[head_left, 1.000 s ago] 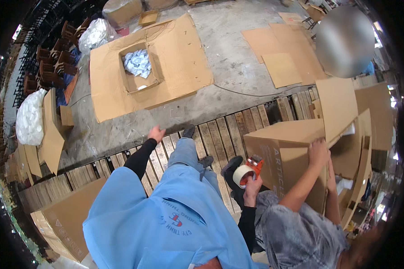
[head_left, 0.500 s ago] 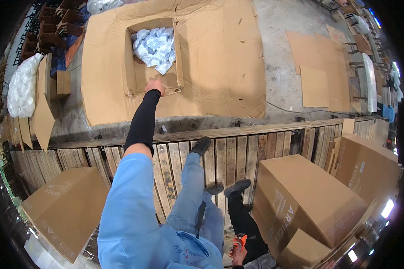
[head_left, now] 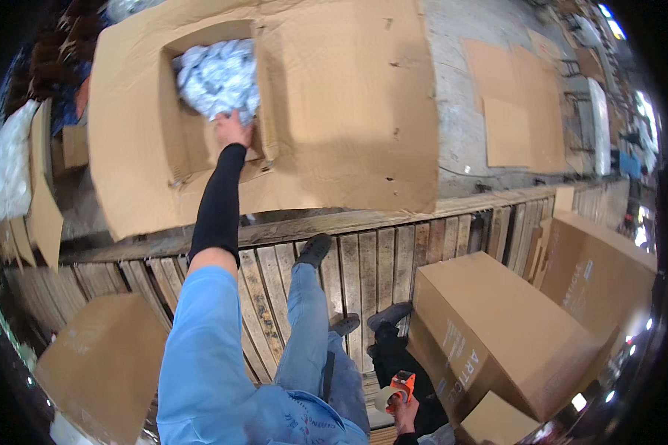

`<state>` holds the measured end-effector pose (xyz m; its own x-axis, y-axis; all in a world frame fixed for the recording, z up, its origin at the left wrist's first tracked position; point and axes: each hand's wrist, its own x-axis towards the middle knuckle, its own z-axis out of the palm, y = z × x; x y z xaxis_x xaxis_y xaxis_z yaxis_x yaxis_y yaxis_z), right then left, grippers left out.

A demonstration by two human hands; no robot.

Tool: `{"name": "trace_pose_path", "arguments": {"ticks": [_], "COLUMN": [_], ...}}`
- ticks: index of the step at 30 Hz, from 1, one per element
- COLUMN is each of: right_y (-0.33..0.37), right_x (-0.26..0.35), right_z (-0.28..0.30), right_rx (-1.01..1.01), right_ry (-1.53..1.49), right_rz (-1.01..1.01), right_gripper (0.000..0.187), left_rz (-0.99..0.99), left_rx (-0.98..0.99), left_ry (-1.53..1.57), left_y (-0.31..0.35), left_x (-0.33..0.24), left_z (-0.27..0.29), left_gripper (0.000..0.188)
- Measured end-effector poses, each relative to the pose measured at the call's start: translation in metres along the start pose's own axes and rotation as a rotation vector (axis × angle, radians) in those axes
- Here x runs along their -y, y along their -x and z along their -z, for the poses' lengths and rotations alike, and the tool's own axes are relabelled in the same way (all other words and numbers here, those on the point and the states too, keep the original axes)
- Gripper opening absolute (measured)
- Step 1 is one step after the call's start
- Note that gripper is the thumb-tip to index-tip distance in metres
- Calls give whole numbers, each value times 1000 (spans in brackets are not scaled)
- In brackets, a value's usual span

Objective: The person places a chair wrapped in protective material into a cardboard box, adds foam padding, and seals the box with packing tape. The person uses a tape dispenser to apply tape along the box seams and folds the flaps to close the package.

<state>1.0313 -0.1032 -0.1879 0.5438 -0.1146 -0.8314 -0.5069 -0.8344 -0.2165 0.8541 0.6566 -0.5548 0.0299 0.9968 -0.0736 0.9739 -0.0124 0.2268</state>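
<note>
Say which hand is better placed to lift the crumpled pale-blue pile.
Likely the left hand: it reaches into the open brown cardboard box, at the pile. The right hand grips an orange tape dispenser.

I make it two bare hands here, one left hand (head_left: 234, 132) and one right hand (head_left: 404, 415), plus one orange tape dispenser (head_left: 402, 383) with one roll of tape (head_left: 384, 399). There's one open box (head_left: 172, 122) and one heap of pale crumpled packing (head_left: 219, 78) — its separate pieces I can't count. I see one broad cardboard sheet (head_left: 349, 96), at least three smaller flat sheets (head_left: 506, 133), at least three big cartons (head_left: 505, 319) and three dark shoes (head_left: 314, 250).
</note>
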Motion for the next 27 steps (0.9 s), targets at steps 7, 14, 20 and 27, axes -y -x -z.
{"name": "trace_pose_path", "arguments": {"ticks": [7, 14, 20, 27], "right_y": [-11, 20, 22, 15], "right_x": [13, -6, -34, -34], "right_z": [-12, -13, -13, 20], "right_rx": [95, -60, -177, -222], "right_ry": [161, 166, -26, -259], "right_rz": [77, 127, 231, 339], "right_gripper": [32, 34, 36, 38], "left_rz": [-90, 70, 165, -53], "left_rx": [189, 62, 444, 934], "left_ry": [-178, 835, 1244, 1453], "left_y": [-23, 25, 188, 306], "left_x": [61, 27, -126, -339], "left_z": [-42, 34, 191, 270], "left_gripper": [31, 47, 28, 28]}}
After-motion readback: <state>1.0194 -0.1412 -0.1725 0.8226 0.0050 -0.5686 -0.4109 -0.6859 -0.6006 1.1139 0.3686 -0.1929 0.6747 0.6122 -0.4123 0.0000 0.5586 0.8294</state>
